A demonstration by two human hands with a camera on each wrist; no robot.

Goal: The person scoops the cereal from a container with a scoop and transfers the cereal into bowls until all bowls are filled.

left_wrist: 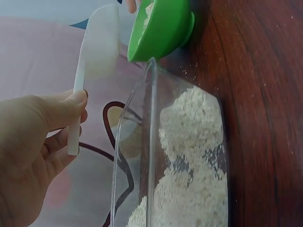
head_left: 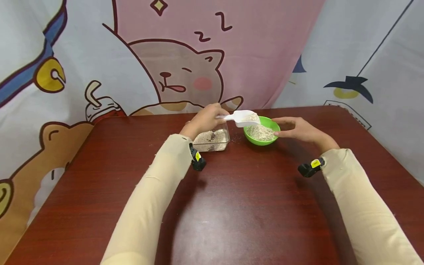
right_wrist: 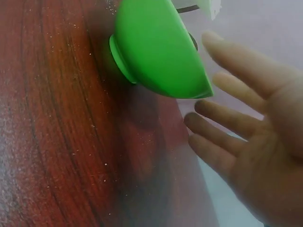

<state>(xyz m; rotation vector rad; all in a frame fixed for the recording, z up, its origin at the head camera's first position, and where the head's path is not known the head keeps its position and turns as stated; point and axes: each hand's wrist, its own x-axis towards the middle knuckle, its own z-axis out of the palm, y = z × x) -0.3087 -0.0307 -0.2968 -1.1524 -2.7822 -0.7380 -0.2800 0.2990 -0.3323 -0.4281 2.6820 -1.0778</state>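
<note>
the left hand (head_left: 205,119) pinches the handle of a white scoop (head_left: 243,117) between thumb and curled fingers, holding it level over the near rim of the green bowl (head_left: 263,138) so the heaped oat flakes (head_left: 250,117) in it sit above the bowl rather than over the bare table (head_left: 232,206). the bowl already holds a mound of the same flakes. the clear tub (head_left: 212,140) the flakes come from stands just left of the bowl, almost touching it, right under the left wrist, which keeps the carry short.

the right hand (head_left: 298,129) lies beside the bowl's right rim with fingers straight and slightly spread; it seems placed to steady the bowl, though whether a fingertip touches it cannot be told.

the left wrist view shows what the head view hides: the thumb (left_wrist: 61,106) pressed along the scoop's handle (left_wrist: 78,94), and flakes piled inside the tub (left_wrist: 189,156). the right wrist view shows the bowl's foot (right_wrist: 123,59) flat on the table, stray crumbs around it, and the open fingers (right_wrist: 232,118) apart from the bowl's side.
</note>
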